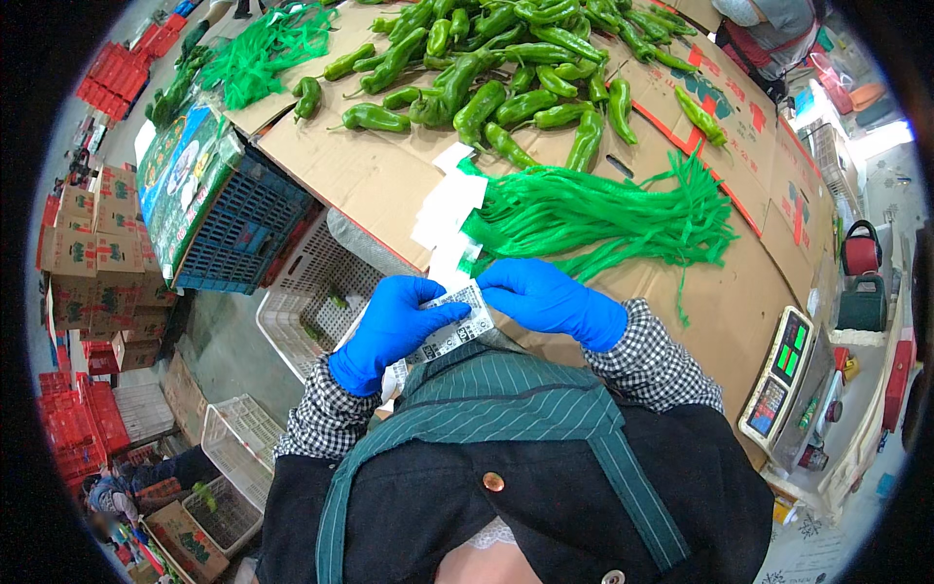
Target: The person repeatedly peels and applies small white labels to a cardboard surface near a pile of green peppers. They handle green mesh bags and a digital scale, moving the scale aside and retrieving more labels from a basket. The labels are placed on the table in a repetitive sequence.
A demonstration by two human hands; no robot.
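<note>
My left hand point(389, 326), in a blue glove, is closed on a strip of white printed labels point(455, 337), thumb on top, close to my apron. At the strip's upper right corner my right hand point(556, 300), also blue-gloved, pinches with thumb and forefinger; whether a label is peeling off is hidden. Just beyond my hands lies a bundle of green mesh net bags point(603, 219), fanned to the right on the cardboard-covered table point(700, 302). White tags point(452, 209) overlap at the bundle's left end. Farther back is a heap of long green peppers point(486, 83).
A scale point(778, 375) with a lit display stands at the right edge. On the left are a blue crate point(248, 219), a white crate point(292, 302) holding a few peppers, and stacked cartons point(102, 253). More green netting point(272, 54) lies far left. Another person point(773, 34) is at the far right.
</note>
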